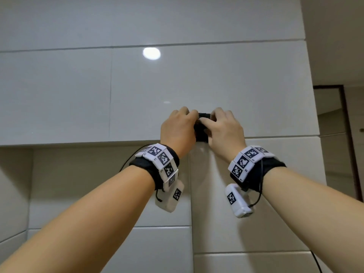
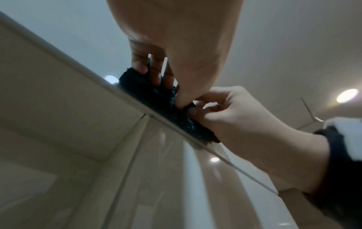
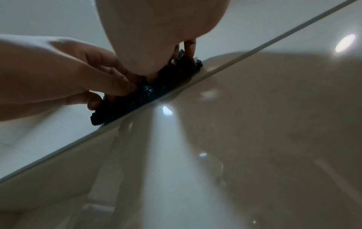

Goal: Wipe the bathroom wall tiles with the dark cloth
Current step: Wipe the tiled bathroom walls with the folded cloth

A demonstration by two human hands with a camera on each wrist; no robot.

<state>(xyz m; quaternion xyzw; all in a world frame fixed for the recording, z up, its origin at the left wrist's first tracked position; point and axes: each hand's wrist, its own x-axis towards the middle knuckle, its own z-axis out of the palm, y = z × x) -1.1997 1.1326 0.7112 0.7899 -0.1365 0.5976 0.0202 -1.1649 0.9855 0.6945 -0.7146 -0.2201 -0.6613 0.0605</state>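
Dark cloth (image 1: 201, 129) bunched between both grips, pressed on wall tiles (image 1: 78, 91)

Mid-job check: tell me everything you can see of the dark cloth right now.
The dark cloth is a small, bunched-up wad of nubby, terry-like fabric, black with a bluish tinge in the wrist views. It is pressed against the glossy wall tile, just above a horizontal grout line. The left hand and the right hand both grip it with curled fingers, hiding most of it.
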